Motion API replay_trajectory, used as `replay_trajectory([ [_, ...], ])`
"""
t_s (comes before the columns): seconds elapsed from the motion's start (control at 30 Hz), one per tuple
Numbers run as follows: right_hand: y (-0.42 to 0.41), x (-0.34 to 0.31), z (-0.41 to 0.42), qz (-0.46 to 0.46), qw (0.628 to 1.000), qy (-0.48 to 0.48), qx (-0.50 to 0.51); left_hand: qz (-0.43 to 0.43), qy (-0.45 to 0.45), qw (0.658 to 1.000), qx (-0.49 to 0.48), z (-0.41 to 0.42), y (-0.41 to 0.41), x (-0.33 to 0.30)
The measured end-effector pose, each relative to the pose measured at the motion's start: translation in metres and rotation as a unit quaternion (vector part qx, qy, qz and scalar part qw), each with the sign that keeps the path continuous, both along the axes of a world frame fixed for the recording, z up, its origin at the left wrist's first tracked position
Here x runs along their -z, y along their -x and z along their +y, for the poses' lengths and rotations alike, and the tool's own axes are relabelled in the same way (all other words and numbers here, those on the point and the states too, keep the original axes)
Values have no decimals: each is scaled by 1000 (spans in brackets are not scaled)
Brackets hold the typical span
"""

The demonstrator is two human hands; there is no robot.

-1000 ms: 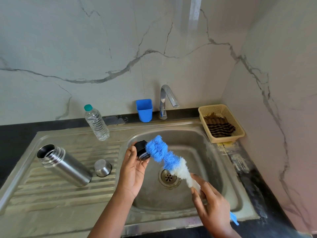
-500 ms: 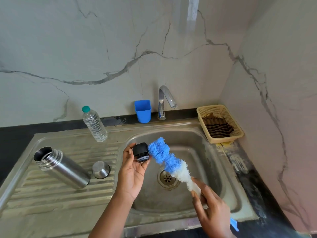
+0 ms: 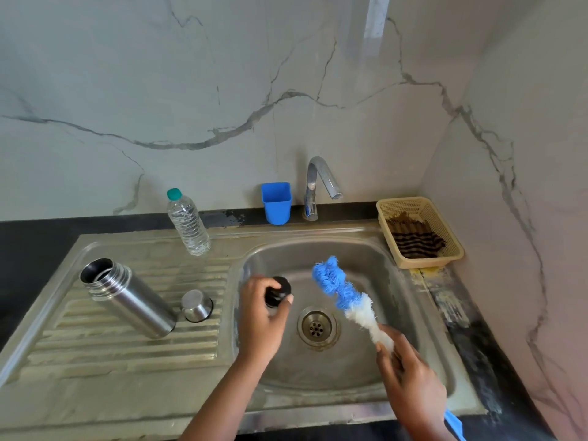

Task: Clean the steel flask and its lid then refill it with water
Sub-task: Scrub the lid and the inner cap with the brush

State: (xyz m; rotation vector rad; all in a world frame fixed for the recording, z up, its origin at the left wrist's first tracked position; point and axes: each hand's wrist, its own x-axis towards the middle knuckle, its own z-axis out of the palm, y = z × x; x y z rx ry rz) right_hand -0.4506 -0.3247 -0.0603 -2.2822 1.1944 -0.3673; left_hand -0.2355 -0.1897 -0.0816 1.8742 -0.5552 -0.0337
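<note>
The bottle brush has left the lid, which the left hand grips; right hand grips the brush.

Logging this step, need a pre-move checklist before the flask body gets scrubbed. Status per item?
1. Black lid secured: ok, left hand grips it over the sink.
2. Brush in hand: ok, right hand grips its handle.
3. Brush clear of lid: ok, they are apart.
4. Steel flask mouth open: ok, it stands on the drainboard, uncapped.
5. Steel cup out of the way: not ok, it sits right beside the flask base.
6. Tap running: not ok, no water visible.
</note>
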Motion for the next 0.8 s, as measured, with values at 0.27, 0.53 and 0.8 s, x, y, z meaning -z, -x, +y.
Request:
replay_trajectory([
  [0.27,-13,7,7,11,999,-35,-38,-74,-285,950,102,30,18,43],
  [0.53,-26,12,13,16,996,-53,-72,-4,-70,985,-155,85,-7,17],
  [0.8,-42,20,21,30,992,-78,-94,87,-116,968,-203,147,-18,30],
])
